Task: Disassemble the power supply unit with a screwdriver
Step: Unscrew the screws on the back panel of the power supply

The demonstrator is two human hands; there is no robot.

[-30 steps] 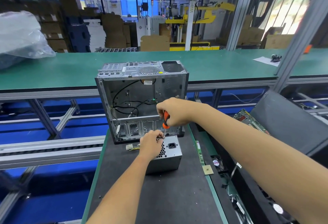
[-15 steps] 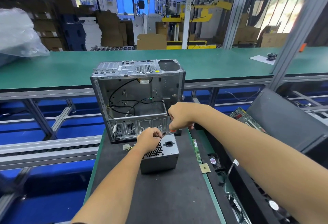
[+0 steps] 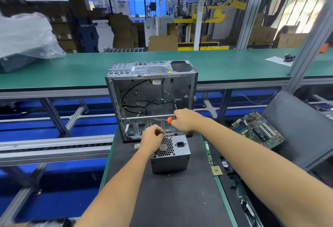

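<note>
The grey power supply unit (image 3: 171,156) stands on the black mat, its honeycomb fan grille and power socket facing up. My left hand (image 3: 152,138) rests over the unit's far left corner with curled fingers. Thumb and fingertips pinch something tiny, likely a screw, too small to make out. My right hand (image 3: 185,120) grips the orange-handled screwdriver (image 3: 169,119) just above and behind the unit. The shaft lies roughly level and points left, clear of the unit. Right behind stands the open, gutted computer case (image 3: 151,90) with loose black cables inside.
The black mat (image 3: 162,199) sits on a narrow green-edged bench. A green circuit strip (image 3: 209,154) and a small chip (image 3: 217,170) lie at its right edge. A motherboard (image 3: 257,129) leans on a grey panel at right. A green conveyor table (image 3: 72,68) runs behind the case.
My right hand has lifted the screwdriver off the power supply unit and turned it from upright to nearly level. My left hand has stayed at the unit's top corner, fingers closing into a pinch.
</note>
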